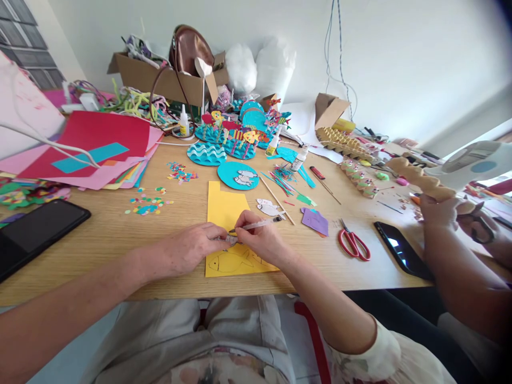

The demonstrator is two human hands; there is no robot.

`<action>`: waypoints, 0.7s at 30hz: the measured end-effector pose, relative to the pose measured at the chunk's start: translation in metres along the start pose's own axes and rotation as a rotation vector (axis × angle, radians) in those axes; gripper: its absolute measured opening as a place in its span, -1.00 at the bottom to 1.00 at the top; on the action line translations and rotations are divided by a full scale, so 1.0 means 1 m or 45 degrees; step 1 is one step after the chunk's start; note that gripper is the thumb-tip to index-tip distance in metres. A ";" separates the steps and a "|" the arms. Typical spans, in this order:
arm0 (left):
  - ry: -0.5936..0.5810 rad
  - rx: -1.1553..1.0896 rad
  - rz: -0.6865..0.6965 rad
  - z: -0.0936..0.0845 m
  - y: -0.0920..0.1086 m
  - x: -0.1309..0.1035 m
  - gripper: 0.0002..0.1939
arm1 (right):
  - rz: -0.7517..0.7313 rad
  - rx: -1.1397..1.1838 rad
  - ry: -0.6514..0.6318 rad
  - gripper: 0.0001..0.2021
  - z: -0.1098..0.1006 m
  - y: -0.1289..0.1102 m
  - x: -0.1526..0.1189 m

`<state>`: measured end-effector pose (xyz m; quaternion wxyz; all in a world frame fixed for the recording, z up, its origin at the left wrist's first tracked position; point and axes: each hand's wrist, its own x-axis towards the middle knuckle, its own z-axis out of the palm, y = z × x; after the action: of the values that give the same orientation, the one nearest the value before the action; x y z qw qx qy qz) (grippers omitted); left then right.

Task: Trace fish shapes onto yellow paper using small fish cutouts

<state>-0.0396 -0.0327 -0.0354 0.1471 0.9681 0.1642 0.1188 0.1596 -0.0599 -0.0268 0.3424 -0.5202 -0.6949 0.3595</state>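
A yellow sheet lies at the table's front edge, with a fish outline drawn near its bottom. My left hand presses a small grey-white fish cutout down on the sheet with its fingertips. Pinched in my right hand is a pen, its tip at the cutout's upper edge. Just beyond my right hand are more white fish cutouts and a thin wooden stick. Other white cutouts rest on a blue paper disc.
Red-handled scissors and a phone lie at right, beside another person's hands. Another phone is at far left. Stacked coloured paper, confetti, glue bottles and decorated blue pieces lie beyond.
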 end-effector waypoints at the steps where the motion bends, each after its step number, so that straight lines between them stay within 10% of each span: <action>1: 0.001 0.003 0.000 0.000 0.000 0.000 -0.67 | -0.009 -0.016 0.000 -0.94 0.000 0.000 0.000; 21: 0.044 0.153 -0.006 0.000 0.006 -0.010 -0.68 | 0.010 0.069 -0.099 -0.92 0.003 -0.013 0.005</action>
<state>-0.0471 -0.0416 -0.0358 0.0861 0.9726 0.1759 0.1253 0.1497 -0.0577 -0.0172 0.3276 -0.4991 -0.6957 0.3994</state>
